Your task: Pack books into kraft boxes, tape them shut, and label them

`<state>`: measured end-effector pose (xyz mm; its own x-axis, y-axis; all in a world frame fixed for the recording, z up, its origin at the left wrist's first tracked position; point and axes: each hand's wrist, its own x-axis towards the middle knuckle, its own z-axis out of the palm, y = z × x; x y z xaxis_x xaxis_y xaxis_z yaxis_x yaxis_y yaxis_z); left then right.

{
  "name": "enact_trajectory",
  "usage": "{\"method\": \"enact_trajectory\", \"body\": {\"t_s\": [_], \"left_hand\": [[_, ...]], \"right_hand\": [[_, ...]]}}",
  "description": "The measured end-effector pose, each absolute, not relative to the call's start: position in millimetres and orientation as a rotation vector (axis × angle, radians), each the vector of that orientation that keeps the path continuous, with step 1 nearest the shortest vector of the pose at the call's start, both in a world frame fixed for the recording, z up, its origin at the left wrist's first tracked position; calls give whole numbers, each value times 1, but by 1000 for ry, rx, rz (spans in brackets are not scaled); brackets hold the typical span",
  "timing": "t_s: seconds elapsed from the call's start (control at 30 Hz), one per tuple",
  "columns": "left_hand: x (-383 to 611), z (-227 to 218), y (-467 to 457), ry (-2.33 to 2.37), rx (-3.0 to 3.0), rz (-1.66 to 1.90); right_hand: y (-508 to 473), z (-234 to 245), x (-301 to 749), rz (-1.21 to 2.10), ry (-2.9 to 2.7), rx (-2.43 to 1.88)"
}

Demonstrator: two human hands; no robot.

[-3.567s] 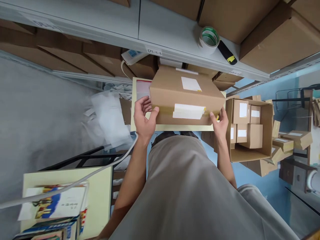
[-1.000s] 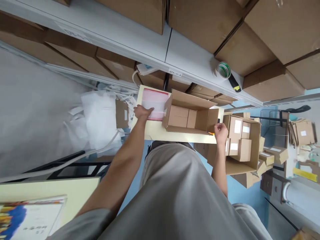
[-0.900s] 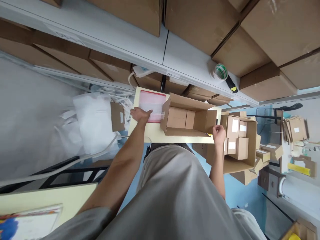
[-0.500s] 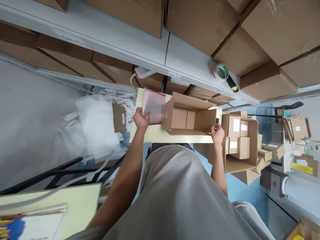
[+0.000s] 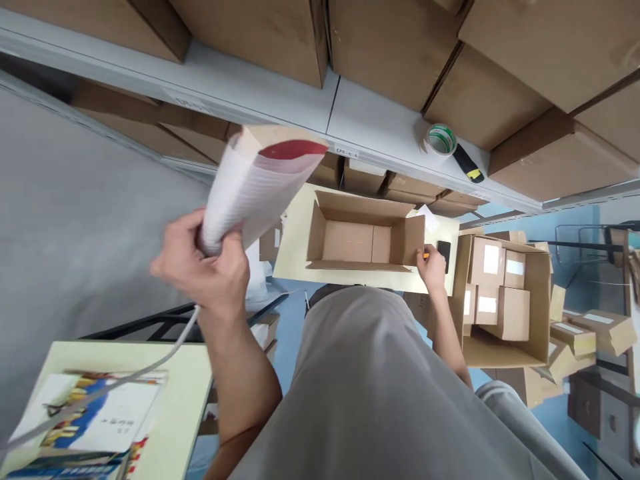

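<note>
An open cardboard box (image 5: 361, 239) stands empty on a pale yellow table (image 5: 290, 260) below the shelves. My left hand (image 5: 203, 270) is raised well to the left of the box, its fingers closed on a stack of clear plastic bags with red tops (image 5: 255, 183). My right hand (image 5: 431, 267) rests at the box's right front corner, curled on a small orange-tipped tool (image 5: 425, 255) that is mostly hidden. A dark phone (image 5: 443, 251) lies just right of that hand.
A tape roll (image 5: 440, 140) and a black-and-yellow cutter (image 5: 468, 165) sit on the grey shelf (image 5: 280, 100) among big cartons. A carton of small labelled boxes (image 5: 500, 293) stands at the right. Books (image 5: 95, 417) lie on a table at lower left, crossed by a cable (image 5: 165, 357).
The sealed box now stands open on the table. My left hand has lifted the plastic bags off the table, up and to the left. My right hand stayed at the box's right corner.
</note>
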<state>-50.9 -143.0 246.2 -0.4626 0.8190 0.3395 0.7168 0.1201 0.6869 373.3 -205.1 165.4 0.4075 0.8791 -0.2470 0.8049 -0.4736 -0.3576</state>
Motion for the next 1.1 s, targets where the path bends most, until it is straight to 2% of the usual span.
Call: {"method": "enact_trajectory", "body": {"t_s": [0.13,0.27,0.5,0.7,0.87,1.1], "left_hand": [[-10,273,-143,2115,1582,1325],[32,267,-128,1826,1736,936],[74,199,-85,1413,2040,287],[91,126,-47,1247,1951,36],[107,85,-31,1273,1829,-312],[121,63,-34,1364,1846,-343]], "right_hand": [[-203,159,373,657,-1483,-2439],[-202,157,378,706,-1450,-2428],[-201,149,388,734,-1448,-2405],[-199,141,390,755,-1481,-2371],[-200,139,388,742,-1499,-2361],[-209,141,384,714,-1502,-2406]]}}
